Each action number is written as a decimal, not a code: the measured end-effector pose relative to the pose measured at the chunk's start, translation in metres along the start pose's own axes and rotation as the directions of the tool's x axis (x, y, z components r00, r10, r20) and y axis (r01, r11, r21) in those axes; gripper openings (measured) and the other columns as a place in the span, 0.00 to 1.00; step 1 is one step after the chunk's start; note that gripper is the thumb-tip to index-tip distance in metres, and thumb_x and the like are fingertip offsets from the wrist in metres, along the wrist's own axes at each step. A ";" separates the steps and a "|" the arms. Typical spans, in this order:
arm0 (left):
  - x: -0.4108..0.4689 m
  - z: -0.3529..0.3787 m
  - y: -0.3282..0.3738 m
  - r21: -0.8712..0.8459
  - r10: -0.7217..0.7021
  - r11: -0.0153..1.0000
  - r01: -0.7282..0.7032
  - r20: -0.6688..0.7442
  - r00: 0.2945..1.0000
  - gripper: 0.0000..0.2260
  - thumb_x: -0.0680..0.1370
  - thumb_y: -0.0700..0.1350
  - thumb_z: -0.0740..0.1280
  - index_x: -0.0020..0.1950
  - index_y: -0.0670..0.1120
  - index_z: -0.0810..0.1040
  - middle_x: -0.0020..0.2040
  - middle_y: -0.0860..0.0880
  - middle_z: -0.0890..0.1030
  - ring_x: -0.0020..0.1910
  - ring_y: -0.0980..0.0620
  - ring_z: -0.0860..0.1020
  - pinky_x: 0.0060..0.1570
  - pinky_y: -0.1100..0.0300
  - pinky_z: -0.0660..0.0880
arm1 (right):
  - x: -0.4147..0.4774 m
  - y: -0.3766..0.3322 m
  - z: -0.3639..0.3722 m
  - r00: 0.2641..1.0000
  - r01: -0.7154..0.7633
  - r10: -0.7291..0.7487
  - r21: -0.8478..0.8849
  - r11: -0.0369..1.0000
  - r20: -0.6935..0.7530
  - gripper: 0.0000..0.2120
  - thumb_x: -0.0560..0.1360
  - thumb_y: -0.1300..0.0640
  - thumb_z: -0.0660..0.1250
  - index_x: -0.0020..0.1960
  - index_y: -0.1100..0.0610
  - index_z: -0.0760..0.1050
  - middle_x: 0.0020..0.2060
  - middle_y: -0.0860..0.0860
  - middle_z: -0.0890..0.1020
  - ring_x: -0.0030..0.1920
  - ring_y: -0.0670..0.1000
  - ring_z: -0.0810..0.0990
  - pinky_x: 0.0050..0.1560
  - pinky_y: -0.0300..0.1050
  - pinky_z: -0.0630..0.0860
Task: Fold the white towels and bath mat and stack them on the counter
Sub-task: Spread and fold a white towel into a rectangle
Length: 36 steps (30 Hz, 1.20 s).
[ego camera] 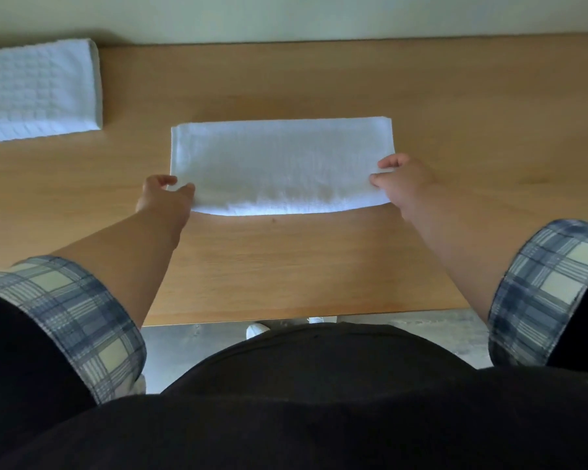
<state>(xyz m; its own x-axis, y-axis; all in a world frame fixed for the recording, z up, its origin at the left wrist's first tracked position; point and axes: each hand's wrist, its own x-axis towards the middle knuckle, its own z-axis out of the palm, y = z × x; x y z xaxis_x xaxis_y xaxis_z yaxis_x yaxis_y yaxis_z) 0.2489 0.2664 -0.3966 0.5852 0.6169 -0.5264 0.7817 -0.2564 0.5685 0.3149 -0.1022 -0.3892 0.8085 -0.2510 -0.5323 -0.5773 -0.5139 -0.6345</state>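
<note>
Two white towels on one wooden counter (319, 266): at far left, one folded waffle towel (38, 89), partly cut off by the frame edge, and at centre, well apart from it, one smooth towel (279, 164) lying flat as a long band. Two bare hands, one at each near corner of the smooth towel: left hand (163, 195) pinching the near-left corner between thumb and curled fingers, right hand (401, 179) pinching the near-right corner likewise. Two rolled plaid cuffs, one on each forearm.
</note>
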 end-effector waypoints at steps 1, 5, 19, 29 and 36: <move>0.002 0.000 0.001 0.007 0.002 1.000 -0.002 0.006 1.000 0.14 0.71 0.58 0.67 0.55 0.62 0.71 0.50 0.46 0.80 0.35 0.47 0.75 0.32 0.57 0.71 | 0.006 -0.002 -0.001 1.000 -0.022 0.022 -0.006 1.000 0.016 0.12 0.72 0.57 0.72 0.52 0.47 0.75 0.40 0.45 0.75 0.31 0.45 0.70 0.28 0.39 0.66; 0.011 -0.002 0.007 0.123 0.086 0.988 -0.091 0.052 0.995 0.08 0.71 0.58 0.65 0.48 0.58 0.75 0.44 0.49 0.78 0.38 0.47 0.75 0.36 0.58 0.70 | 0.022 -0.009 -0.011 0.991 -0.038 0.053 -0.118 0.992 0.126 0.12 0.72 0.58 0.72 0.51 0.47 0.73 0.43 0.44 0.74 0.37 0.45 0.72 0.34 0.41 0.68; -0.008 0.011 0.055 0.208 0.300 0.917 -0.341 0.207 0.931 0.20 0.77 0.41 0.65 0.66 0.58 0.78 0.69 0.45 0.73 0.57 0.49 0.74 0.56 0.60 0.69 | 0.005 -0.045 -0.010 0.956 0.203 -0.165 -0.143 0.969 0.241 0.33 0.75 0.56 0.61 0.77 0.37 0.60 0.58 0.43 0.67 0.39 0.40 0.73 0.33 0.37 0.70; -0.064 -0.058 0.072 0.388 0.457 0.794 -0.468 0.126 0.880 0.27 0.75 0.47 0.61 0.74 0.62 0.67 0.70 0.55 0.69 0.59 0.46 0.74 0.54 0.55 0.71 | -0.056 -0.116 0.032 0.855 0.433 -0.399 -0.034 0.901 0.333 0.36 0.73 0.54 0.61 0.78 0.36 0.55 0.73 0.45 0.66 0.63 0.53 0.74 0.49 0.41 0.70; -0.029 -0.167 0.047 0.299 0.447 0.862 -0.409 -0.071 0.892 0.27 0.75 0.47 0.61 0.74 0.63 0.66 0.74 0.57 0.66 0.58 0.50 0.73 0.51 0.57 0.71 | -0.081 -0.168 0.090 0.823 0.522 -0.490 -0.042 0.852 0.288 0.36 0.74 0.56 0.61 0.79 0.40 0.56 0.75 0.47 0.64 0.68 0.53 0.70 0.63 0.48 0.72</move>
<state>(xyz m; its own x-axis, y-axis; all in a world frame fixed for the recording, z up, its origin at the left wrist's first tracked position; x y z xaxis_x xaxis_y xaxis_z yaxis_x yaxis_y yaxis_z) 0.2323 0.3608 -0.2489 0.8562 0.4877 -0.1703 0.4991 -0.6956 0.5168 0.3358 0.0781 -0.2897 0.9153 0.2812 -0.2884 -0.0653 -0.6030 -0.7951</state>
